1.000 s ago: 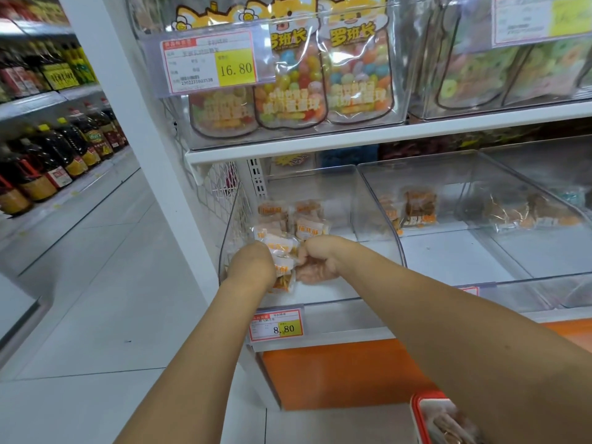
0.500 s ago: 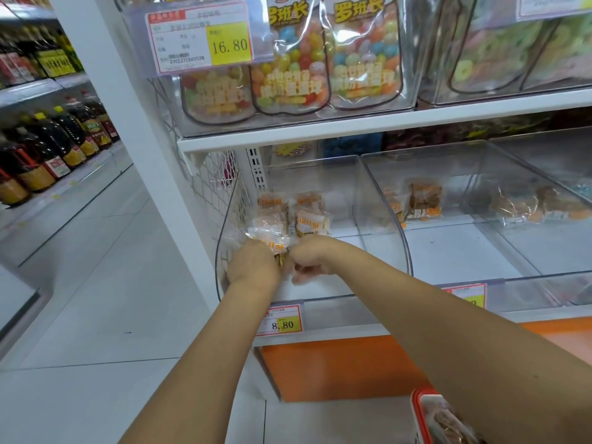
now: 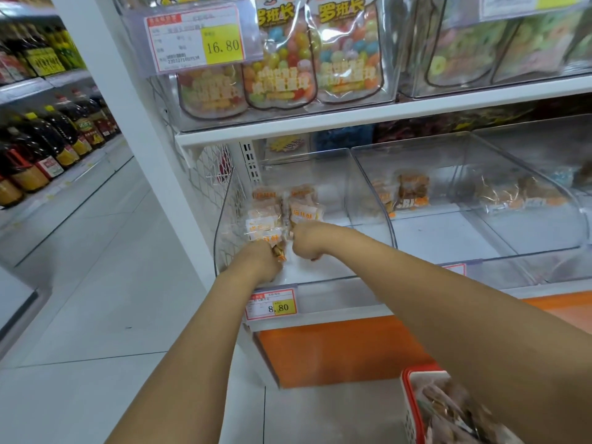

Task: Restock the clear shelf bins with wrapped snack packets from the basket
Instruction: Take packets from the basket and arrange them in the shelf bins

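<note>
Both my hands reach into the leftmost clear shelf bin. My left hand is closed on wrapped snack packets, whose orange ends stick out by my fingers. My right hand is fisted just right of them; what it holds is hidden. Several orange-and-white wrapped packets lie piled at the bin's back left. The red basket, holding more brown packets, sits on the floor at the lower right, partly behind my right arm.
Two more clear bins to the right hold a few packets each. Above, a shelf carries bins of colourful candy bags with a 16.80 price tag. An 8.80 price tag sits below the left bin. Oil bottles line the left aisle.
Both hands have pushed a little deeper into the left bin with the packets. The view has dropped and shifted slightly, bringing more of the red basket into sight.
</note>
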Demonstrator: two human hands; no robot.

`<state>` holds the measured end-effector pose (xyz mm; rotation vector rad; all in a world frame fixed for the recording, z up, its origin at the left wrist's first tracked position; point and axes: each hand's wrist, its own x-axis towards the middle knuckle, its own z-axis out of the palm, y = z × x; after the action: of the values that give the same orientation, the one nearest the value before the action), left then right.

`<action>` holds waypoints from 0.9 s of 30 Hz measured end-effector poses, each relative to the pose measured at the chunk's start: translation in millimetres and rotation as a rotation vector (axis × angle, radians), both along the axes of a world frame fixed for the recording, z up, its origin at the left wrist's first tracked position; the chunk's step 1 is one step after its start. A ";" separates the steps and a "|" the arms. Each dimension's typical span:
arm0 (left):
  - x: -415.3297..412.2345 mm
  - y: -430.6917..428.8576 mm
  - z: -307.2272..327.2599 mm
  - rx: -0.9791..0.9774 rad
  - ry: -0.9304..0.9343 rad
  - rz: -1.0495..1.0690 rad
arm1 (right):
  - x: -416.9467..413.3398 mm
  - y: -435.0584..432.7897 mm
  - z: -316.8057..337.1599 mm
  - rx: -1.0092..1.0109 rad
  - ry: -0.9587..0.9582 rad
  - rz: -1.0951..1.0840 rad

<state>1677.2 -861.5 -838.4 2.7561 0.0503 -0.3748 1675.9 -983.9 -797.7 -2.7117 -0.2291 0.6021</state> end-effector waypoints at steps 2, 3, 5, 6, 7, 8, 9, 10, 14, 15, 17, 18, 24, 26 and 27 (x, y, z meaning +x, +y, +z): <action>-0.1 -0.6 0.0 -0.033 0.014 0.022 | -12.8 -13.8 12.0 0.045 -0.144 -0.006; -0.8 -0.9 1.9 -0.038 0.019 0.038 | -19.7 -20.8 16.4 0.076 -0.205 0.000; -3.4 -1.8 7.8 -0.027 0.041 0.066 | -35.4 -33.5 24.4 0.158 -0.283 0.012; -5.1 -3.3 11.2 -0.024 0.053 0.078 | -43.2 -40.7 26.8 0.199 -0.296 0.030; -7.2 -5.2 14.4 -0.020 0.056 0.086 | -52.8 -48.1 29.3 0.238 -0.317 0.048; -9.1 -7.1 16.9 -0.008 0.050 0.091 | -62.7 -56.3 32.2 0.275 -0.340 0.056; -11.5 -9.1 19.6 0.016 0.041 0.096 | -73.0 -65.8 34.4 0.307 -0.362 0.059; -14.5 -10.4 22.3 0.042 0.030 0.100 | -83.5 -75.9 35.7 0.343 -0.374 0.059; -32.0 -22.1 28.0 0.085 -0.085 0.062 | -126.9 -117.6 34.2 0.360 -0.330 0.062; -41.3 -29.3 29.1 0.066 -0.183 0.038 | -136.0 -127.8 32.4 0.344 -0.307 0.061; -70.1 -49.2 32.2 -0.049 -0.453 -0.056 | -152.1 -148.2 24.4 0.276 -0.266 0.055; -89.0 -61.1 34.7 -0.131 -0.580 -0.112 | -158.3 -158.8 16.4 0.217 -0.236 0.057; -181.6 -118.8 -10.3 -0.335 -0.310 -0.383 | -205.8 -194.3 -50.0 -0.061 0.152 -0.001; -203.7 -128.5 -44.4 -0.343 -0.029 -0.371 | -226.9 -188.7 -65.2 -0.054 0.198 -0.085; -213.5 -131.3 -60.0 -0.360 0.122 -0.355 | -236.2 -182.7 -71.3 -0.063 0.218 -0.108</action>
<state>1463.7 -992.8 -898.4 2.3767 -0.4375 -0.5815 1439.7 -1166.6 -869.0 -2.6693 -0.0085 0.8782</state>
